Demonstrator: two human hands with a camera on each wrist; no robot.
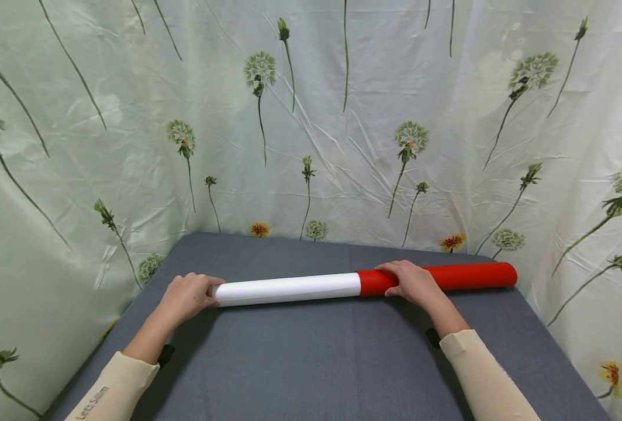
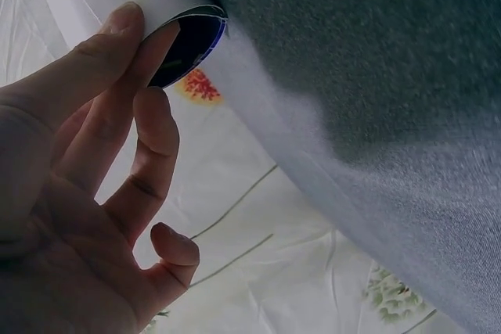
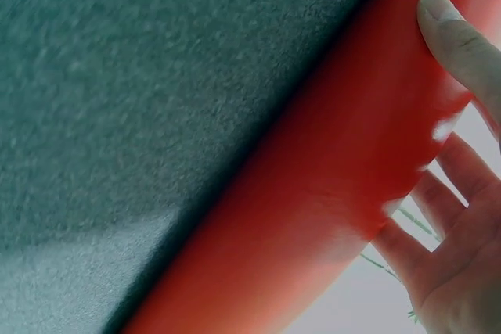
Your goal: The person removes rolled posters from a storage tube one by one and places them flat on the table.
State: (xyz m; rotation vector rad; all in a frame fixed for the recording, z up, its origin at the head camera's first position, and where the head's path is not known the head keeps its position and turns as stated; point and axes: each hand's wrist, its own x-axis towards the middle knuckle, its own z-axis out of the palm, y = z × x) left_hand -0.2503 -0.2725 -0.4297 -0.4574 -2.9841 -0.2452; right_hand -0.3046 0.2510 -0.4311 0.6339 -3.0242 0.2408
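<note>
A long roll lies crosswise on the table, a white part (image 1: pixel 290 290) on the left meeting a red part (image 1: pixel 471 276) on the right. With the left hand (image 1: pixel 187 295) I pinch the roll's left end. In the left wrist view the thumb lies outside the white rim and the index finger reaches into the open end, where a dark blue inside shows; the other fingers curl free. My right hand (image 1: pixel 413 283) grips the red part near the colour join, thumb on the near side. Its fingers (image 3: pixel 403 248) go round the far side, their tips hidden.
A dark grey cloth covers the table (image 1: pixel 300 362). Behind it and at both sides hangs a pale curtain (image 1: pixel 332 134) printed with dandelions, close to the table's edges. The red end lies near the right edge.
</note>
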